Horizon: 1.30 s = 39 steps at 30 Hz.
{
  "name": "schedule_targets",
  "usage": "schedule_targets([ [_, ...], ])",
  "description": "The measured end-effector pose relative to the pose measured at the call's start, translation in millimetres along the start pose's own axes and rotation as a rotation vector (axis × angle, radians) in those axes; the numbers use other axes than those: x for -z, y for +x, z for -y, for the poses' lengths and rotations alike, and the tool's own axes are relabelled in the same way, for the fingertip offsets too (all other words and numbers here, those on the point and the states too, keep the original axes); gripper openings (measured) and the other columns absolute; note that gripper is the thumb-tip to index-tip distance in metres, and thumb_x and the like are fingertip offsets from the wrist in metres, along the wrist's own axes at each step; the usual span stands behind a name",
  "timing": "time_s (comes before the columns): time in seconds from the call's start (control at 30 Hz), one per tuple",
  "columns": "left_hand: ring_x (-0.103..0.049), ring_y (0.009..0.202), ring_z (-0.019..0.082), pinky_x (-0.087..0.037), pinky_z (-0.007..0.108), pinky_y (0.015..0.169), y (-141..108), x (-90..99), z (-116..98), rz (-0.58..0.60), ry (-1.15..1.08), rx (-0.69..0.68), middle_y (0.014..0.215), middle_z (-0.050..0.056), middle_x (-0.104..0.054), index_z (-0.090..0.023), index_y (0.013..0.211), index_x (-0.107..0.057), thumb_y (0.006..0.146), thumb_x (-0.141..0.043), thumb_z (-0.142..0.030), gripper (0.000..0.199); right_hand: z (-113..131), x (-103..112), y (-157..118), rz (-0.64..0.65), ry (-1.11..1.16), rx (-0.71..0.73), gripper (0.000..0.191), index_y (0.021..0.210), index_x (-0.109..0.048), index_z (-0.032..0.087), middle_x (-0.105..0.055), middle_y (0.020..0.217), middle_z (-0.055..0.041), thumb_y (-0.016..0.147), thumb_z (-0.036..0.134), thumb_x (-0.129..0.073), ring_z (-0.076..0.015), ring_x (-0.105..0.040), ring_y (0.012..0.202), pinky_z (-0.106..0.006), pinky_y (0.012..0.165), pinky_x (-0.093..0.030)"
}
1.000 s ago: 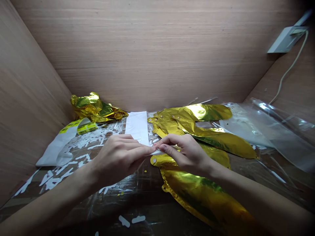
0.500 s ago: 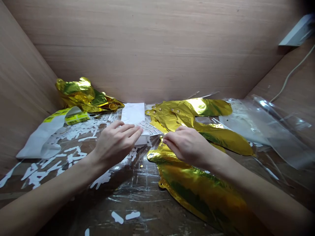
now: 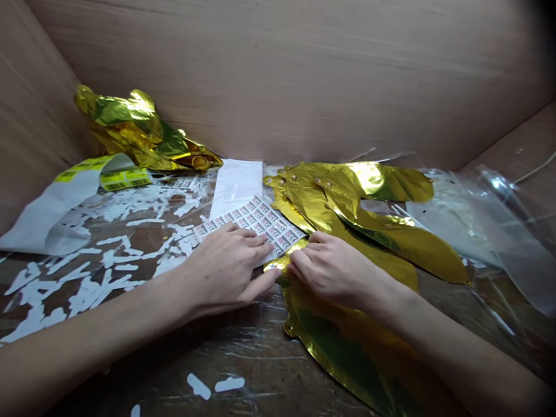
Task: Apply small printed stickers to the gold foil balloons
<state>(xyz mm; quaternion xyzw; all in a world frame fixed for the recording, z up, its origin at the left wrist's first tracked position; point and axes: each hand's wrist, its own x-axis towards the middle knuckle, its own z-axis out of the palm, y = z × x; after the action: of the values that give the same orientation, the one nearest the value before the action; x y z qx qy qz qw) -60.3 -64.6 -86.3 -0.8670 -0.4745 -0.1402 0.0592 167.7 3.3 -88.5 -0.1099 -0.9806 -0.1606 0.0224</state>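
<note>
My left hand (image 3: 228, 269) lies flat on the lower edge of a sheet of small printed stickers (image 3: 254, 226), fingers spread. My right hand (image 3: 334, 272) rests on the narrow end of a gold foil balloon (image 3: 343, 353), its fingertips next to the sheet's corner. The two hands nearly meet there, and they hide part of the sheet and the foil's tab. A plain white sheet (image 3: 237, 185) lies partly under the stickers, just beyond them.
More gold foil balloons (image 3: 369, 202) overlap to the right, with a crumpled foil balloon (image 3: 139, 130) at the back left. White paper scraps (image 3: 87, 278) cover the clear-plastic-wrapped surface at left. A yellow-barcoded label strip (image 3: 124, 179) and a clear plastic bag (image 3: 473, 220) lie nearby, with wood walls behind.
The sticker sheet now lies fully visible and flat beneath my left hand, no longer pinched between my fingers. My right hand has moved down onto the foil, and the view has tilted.
</note>
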Motion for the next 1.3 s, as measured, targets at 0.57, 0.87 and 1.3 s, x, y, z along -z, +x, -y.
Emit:
schedule_targets([
  [0.57, -0.055, 0.134, 0.042, -0.044, 0.058, 0.1, -9, -23.9, -13, 0.104, 0.022, 0.041, 0.145, 0.019, -0.06, -0.025, 0.125, -0.073, 0.106, -0.041, -0.042, 0.041, 2, 4, -2, 0.02, 0.266, 0.003, 0.021, 0.086, -0.062, 0.015, -0.071, 0.092, -0.0081, 0.102, 0.013, -0.049, -0.0189, -0.061, 0.084, -0.034, 0.081, -0.037],
  [0.87, -0.056, 0.134, 0.041, -0.046, 0.057, 0.101, -9, -23.8, -15, 0.109, 0.046, 0.044, 0.145, 0.019, -0.06, -0.024, 0.125, -0.074, 0.105, -0.043, -0.042, 0.04, 11, 5, 0, 0.051, 0.305, -0.074, 0.024, 0.079, -0.061, 0.017, -0.071, 0.085, -0.0042, 0.101, 0.017, -0.052, -0.0184, -0.062, 0.078, -0.036, 0.082, -0.039],
  [1.3, -0.056, 0.133, 0.041, -0.044, 0.056, 0.102, -9, -25.5, -16, 0.096, 0.059, 0.05, 0.142, 0.019, -0.062, -0.024, 0.127, -0.073, 0.105, -0.043, -0.043, 0.042, 18, 8, -1, -0.058, 0.25, -0.377, 0.021, 0.079, -0.061, 0.018, -0.068, 0.075, -0.0039, 0.097, 0.014, -0.052, -0.0184, -0.056, 0.065, -0.036, 0.078, -0.039],
])
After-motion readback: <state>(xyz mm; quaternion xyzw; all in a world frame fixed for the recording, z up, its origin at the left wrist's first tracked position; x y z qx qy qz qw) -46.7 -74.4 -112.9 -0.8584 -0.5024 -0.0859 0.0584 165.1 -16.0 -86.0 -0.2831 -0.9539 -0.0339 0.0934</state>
